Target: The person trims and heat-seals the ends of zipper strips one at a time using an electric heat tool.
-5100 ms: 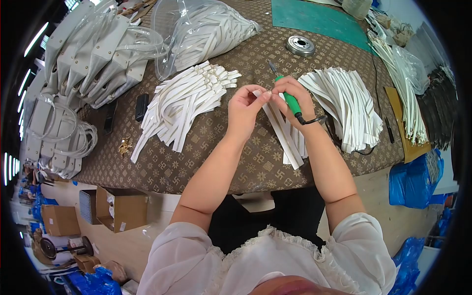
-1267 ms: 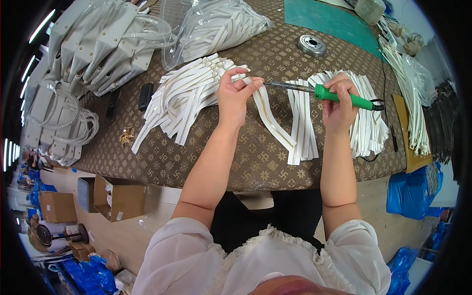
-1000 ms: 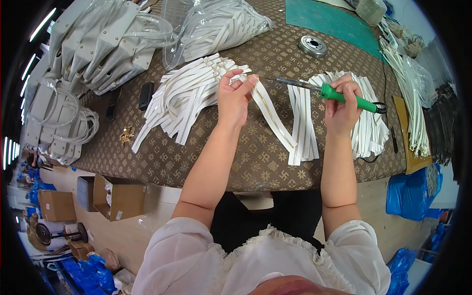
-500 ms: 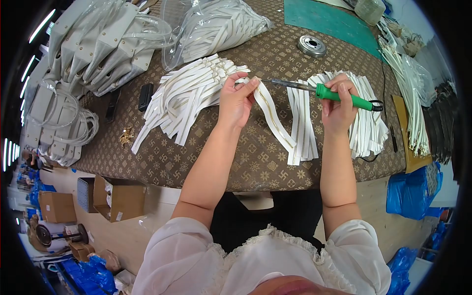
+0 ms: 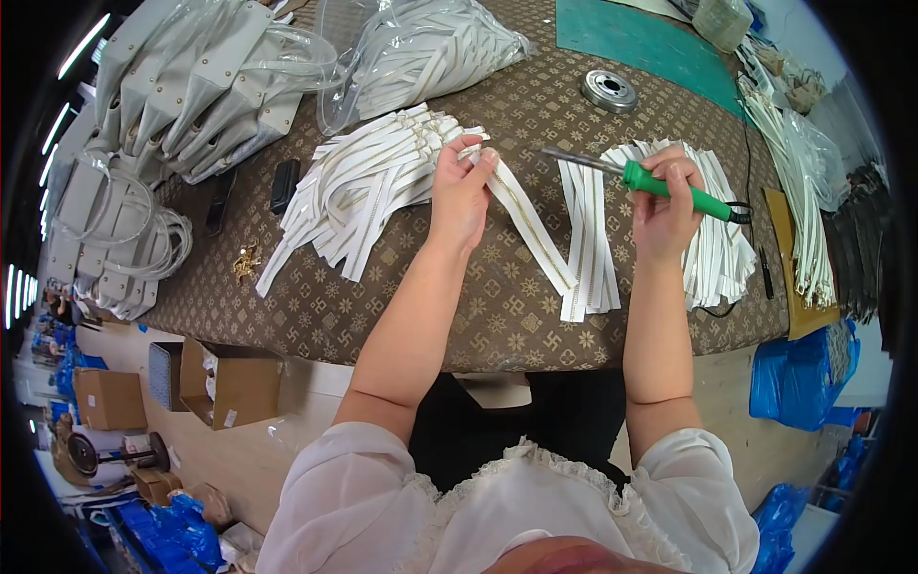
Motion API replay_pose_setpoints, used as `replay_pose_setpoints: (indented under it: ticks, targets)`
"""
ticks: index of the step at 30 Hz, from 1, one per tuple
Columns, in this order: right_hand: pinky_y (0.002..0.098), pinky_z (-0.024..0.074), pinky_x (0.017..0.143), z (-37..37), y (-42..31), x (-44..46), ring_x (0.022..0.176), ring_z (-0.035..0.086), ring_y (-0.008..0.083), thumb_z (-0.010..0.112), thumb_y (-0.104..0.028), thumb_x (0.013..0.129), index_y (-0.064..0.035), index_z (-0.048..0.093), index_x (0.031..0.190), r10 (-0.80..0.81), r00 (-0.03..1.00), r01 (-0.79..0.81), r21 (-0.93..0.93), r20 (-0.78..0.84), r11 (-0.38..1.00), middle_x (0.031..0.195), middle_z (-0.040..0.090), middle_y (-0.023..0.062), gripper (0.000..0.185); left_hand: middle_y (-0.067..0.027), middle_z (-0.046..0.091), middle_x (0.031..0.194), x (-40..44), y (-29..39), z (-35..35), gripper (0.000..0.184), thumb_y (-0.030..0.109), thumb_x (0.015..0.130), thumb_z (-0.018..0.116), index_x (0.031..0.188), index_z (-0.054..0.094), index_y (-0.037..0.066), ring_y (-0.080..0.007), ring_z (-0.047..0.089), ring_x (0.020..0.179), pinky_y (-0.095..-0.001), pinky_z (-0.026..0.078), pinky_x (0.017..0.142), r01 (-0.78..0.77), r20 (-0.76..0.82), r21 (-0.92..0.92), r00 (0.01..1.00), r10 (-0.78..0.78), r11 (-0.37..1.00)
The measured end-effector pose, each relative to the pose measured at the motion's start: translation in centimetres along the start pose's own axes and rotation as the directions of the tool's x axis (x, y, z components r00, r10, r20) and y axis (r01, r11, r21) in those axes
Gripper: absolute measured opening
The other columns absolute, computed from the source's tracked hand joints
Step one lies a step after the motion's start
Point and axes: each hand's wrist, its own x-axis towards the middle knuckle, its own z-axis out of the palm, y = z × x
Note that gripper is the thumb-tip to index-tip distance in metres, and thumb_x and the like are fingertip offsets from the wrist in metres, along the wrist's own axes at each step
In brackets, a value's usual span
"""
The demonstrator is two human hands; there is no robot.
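Observation:
My left hand (image 5: pixel 463 196) pinches the upper end of a white zipper strip (image 5: pixel 524 215) with gold teeth, which slants down to the right onto the table. Wrapped in my right hand (image 5: pixel 666 206) is the green handle of a soldering-iron-like tool (image 5: pixel 688 194). Its metal tip points left, apart from the strip. Beneath the tip lie a few flat zipper strips (image 5: pixel 587 249). A large pile of white strips (image 5: pixel 368 187) is beside my left hand, and another pile (image 5: pixel 719 230) spreads partly behind my right hand.
Grey bags (image 5: pixel 206 86) are stacked at the left, near a clear plastic bag of strips (image 5: pixel 430 57). A round metal piece (image 5: pixel 609 91) sits by the green mat (image 5: pixel 650 53). Small gold parts (image 5: pixel 247 263) and a black object (image 5: pixel 284 187) lie left on the patterned tablecloth (image 5: pixel 382 320).
Since the earliest frame, my right hand has moved right and turned the tool to point left. Over the last half second, its tip has drawn back rightward from the strip end in my left hand.

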Motion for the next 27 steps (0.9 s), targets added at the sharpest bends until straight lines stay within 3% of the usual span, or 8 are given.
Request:
replay_pose_setpoints:
  ticks: [4, 7, 8, 10, 14, 17, 21, 27]
  targets:
    - [0.0190, 0.0356, 0.040, 0.5, 0.0, 0.3, 0.050, 0.045, 0.0110, 0.050, -0.014, 0.087, -0.0019, 0.054, 0.079, -0.003, 0.999, 0.000, -0.054, -0.051, 0.999, 0.089, 0.055, 0.0114, 0.014, -0.0052, 0.058, 0.083, -0.6, 0.5, 1.0, 0.042, -0.002, 0.079, 0.064, 0.114, 0.041, 0.003, -0.0121, 0.057, 0.072, -0.0244, 0.047, 0.064, -0.029, 0.003, 0.003, 1.000, 0.029, 1.000]
    - [0.0231, 0.0441, 0.061, 1.6, 0.7, 0.0, 0.075, 0.054, 0.0149, 0.056, -0.011, 0.084, -0.0027, 0.059, 0.085, 0.046, 0.980, 0.081, -0.593, 0.196, 0.801, 0.095, 0.056, 0.0096, 0.009, -0.0049, 0.059, 0.082, -1.3, 0.5, 1.8, 0.043, -0.003, 0.078, 0.065, 0.114, 0.042, 0.003, -0.0119, 0.057, 0.071, -0.0241, 0.047, 0.063, -0.022, 0.048, 0.006, 0.999, 0.022, 1.000]
    - [0.0231, 0.0441, 0.061, 2.0, 0.7, -0.2, 0.075, 0.054, 0.0149, 0.056, -0.011, 0.084, -0.0027, 0.059, 0.085, 0.045, 0.981, 0.079, -0.598, 0.190, 0.798, 0.095, 0.056, 0.0096, 0.009, -0.0049, 0.059, 0.081, -1.5, 0.4, 1.9, 0.043, -0.003, 0.077, 0.066, 0.114, 0.044, 0.002, -0.0118, 0.057, 0.070, -0.0239, 0.047, 0.063, -0.006, 0.075, 0.006, 0.997, 0.005, 1.000]
    - [0.0273, 0.0419, 0.077, 2.7, 0.7, -0.7, 0.092, 0.053, 0.0173, 0.060, -0.009, 0.081, -0.0017, 0.060, 0.088, 0.193, 0.922, 0.062, -0.621, 0.335, 0.781, 0.095, 0.056, 0.0080, 0.010, -0.0049, 0.059, 0.081, -1.7, 0.1, 1.9, 0.044, -0.003, 0.076, 0.067, 0.113, 0.045, 0.002, -0.0117, 0.058, 0.070, -0.0237, 0.048, 0.063, 0.017, 0.104, 0.006, 0.994, -0.018, 1.000]
    - [0.0282, 0.0403, 0.080, 2.7, 1.5, -1.6, 0.090, 0.052, 0.0177, 0.059, -0.006, 0.080, -0.0010, 0.059, 0.085, 0.250, 0.901, -0.009, -0.561, 0.354, 0.827, 0.093, 0.054, 0.0081, 0.007, -0.0050, 0.061, 0.079, -2.1, 0.0, 2.0, 0.044, -0.006, 0.071, 0.069, 0.109, 0.048, 0.001, -0.0109, 0.060, 0.074, -0.0231, 0.049, 0.064, 0.039, 0.180, 0.072, 0.982, -0.051, 0.997]
    - [0.0278, 0.0399, 0.080, 2.1, 1.7, -1.3, 0.089, 0.051, 0.0176, 0.059, -0.005, 0.079, -0.0005, 0.058, 0.083, 0.274, 0.921, -0.095, -0.523, 0.278, 0.847, 0.093, 0.054, 0.0077, 0.007, -0.0060, 0.060, 0.085, -2.6, 0.5, 2.8, 0.051, -0.008, 0.069, 0.069, 0.113, 0.046, 0.002, -0.0125, 0.059, 0.078, -0.0262, 0.051, 0.067, -0.054, 0.299, 0.343, 0.953, -0.054, 0.938]
    - [0.0274, 0.0394, 0.080, 2.4, 1.3, -1.2, 0.087, 0.051, 0.0172, 0.060, -0.005, 0.078, 0.0001, 0.057, 0.082, 0.311, 0.921, -0.150, -0.523, 0.236, 0.839, 0.092, 0.053, 0.0076, 0.007, -0.0018, 0.058, 0.074, -2.8, 0.0, 3.1, 0.050, -0.010, 0.065, 0.071, 0.109, 0.049, 0.001, -0.0075, 0.056, 0.068, -0.0213, 0.046, 0.061, -0.034, 0.256, 0.376, 0.964, -0.069, 0.926]
    - [0.0263, 0.0424, 0.074, 2.2, 1.8, -1.4, 0.082, 0.053, 0.0154, 0.062, -0.005, 0.076, 0.0000, 0.058, 0.081, 0.273, 0.925, -0.116, -0.489, 0.263, 0.864, 0.087, 0.055, 0.0064, 0.008, -0.0004, 0.057, 0.074, -3.2, 0.1, 3.2, 0.052, -0.007, 0.068, 0.071, 0.114, 0.048, 0.003, -0.0085, 0.054, 0.073, -0.0230, 0.046, 0.065, -0.078, 0.328, 0.386, 0.943, -0.058, 0.919]
